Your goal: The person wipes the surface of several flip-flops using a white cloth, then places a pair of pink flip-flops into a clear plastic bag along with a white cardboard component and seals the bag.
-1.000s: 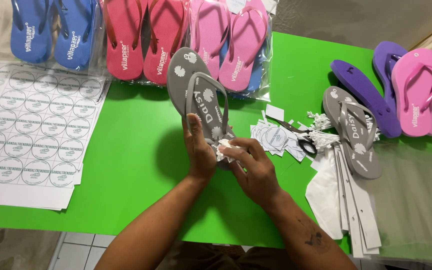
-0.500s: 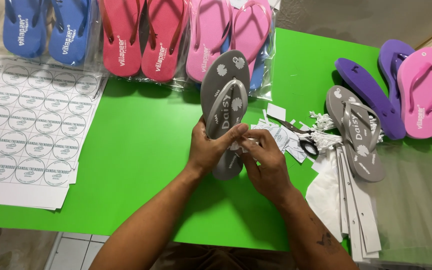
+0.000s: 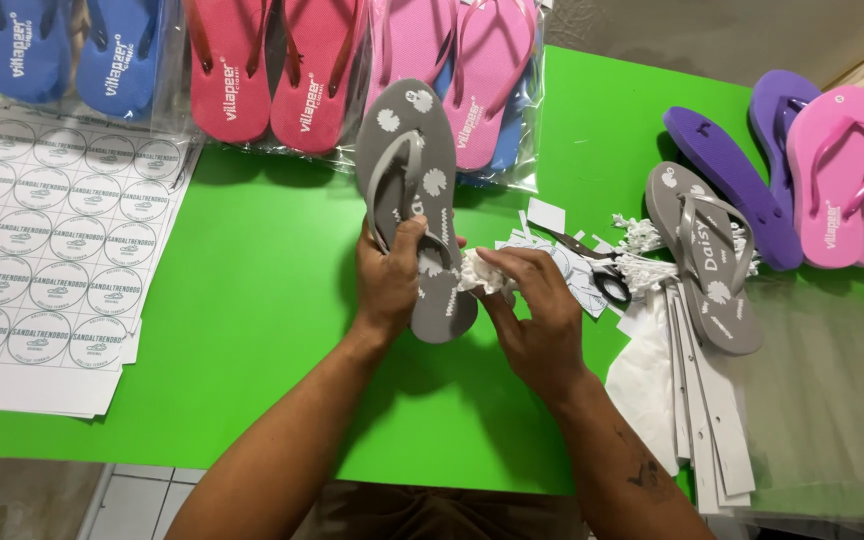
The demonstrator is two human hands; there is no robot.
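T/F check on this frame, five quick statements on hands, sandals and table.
1. The left hand grips the grey sandal. True.
2. The right hand holds the scissors. False: they lie on the table; the hand holds a white bunch against the sandal.
3. A second grey sandal lies to the right. True.
4. The table is red. False: green.
5. The sticker sheets lie at the left edge. True.

Bare green counter [image 3: 252, 300] lies open to my left. To my right, scissors [image 3: 592, 265] and paper scraps [image 3: 642, 262] crowd close. Bagged sandals [image 3: 282, 70] block the far edge.
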